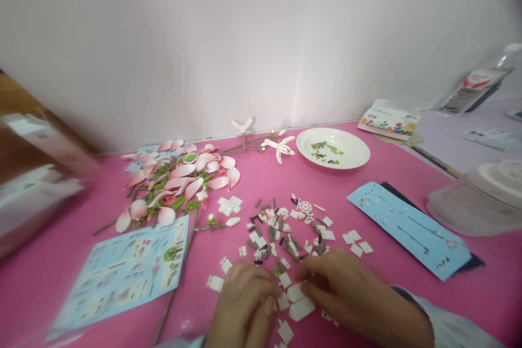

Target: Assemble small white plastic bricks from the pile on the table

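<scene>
My left hand (247, 302) is low in the middle, fingers curled and pressed together; anything inside them is hidden. My right hand (350, 285) lies opposite, its fingers bent inward beside two larger white pieces (302, 309). Whether its fingertips pinch a small part cannot be made out. Just beyond both hands spreads a loose pile of small white, brown and black building bricks (281, 234). White square tiles (230, 205) lie beyond the left hand, and more white tiles (358, 243) near the right.
Pink-petalled flower parts (183, 174) heap at the left above a blue instruction sheet (126, 272). A branch with white blossoms (244, 141) lies by the wall. A white plate (362, 156) holds green bits. At right are a blue booklet (411, 231), a lidded tub (477, 206) and a bottle (477, 87).
</scene>
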`<state>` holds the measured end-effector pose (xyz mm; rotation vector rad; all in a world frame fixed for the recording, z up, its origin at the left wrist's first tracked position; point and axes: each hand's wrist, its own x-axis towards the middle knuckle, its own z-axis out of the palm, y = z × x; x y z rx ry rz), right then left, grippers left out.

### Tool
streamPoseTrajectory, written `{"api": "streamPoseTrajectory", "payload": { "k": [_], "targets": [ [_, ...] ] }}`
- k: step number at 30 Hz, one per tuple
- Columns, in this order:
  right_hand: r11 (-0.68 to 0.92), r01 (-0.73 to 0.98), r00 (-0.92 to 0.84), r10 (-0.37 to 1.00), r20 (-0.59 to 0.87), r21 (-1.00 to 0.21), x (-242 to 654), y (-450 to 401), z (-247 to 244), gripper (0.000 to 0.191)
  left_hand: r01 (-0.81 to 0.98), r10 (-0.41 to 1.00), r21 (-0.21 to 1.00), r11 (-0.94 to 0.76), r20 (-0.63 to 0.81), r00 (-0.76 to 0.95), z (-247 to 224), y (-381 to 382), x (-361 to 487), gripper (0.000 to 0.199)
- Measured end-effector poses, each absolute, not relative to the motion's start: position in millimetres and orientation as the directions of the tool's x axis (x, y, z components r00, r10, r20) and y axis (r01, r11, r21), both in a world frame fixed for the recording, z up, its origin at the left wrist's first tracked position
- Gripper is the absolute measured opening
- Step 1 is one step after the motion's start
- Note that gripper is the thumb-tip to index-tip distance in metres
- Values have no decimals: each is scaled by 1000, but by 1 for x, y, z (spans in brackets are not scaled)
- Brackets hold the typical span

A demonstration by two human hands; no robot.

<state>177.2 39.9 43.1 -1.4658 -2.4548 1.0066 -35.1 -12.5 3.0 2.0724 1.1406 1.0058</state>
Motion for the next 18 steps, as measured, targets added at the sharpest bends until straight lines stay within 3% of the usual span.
{"api": "streamPoseTrajectory", "payload": {
  "k": [10, 18],
  "targets": [
    [355, 745, -554, 801, -226, -565, 177, 38, 35, 25, 462, 862, 737, -494, 343, 374, -2, -11, -34, 41],
    [338, 753, -525, 825, -207, -564, 176, 35, 38, 28, 472, 857, 728, -497, 328, 397, 4, -9, -31, 39]
  ]
}}
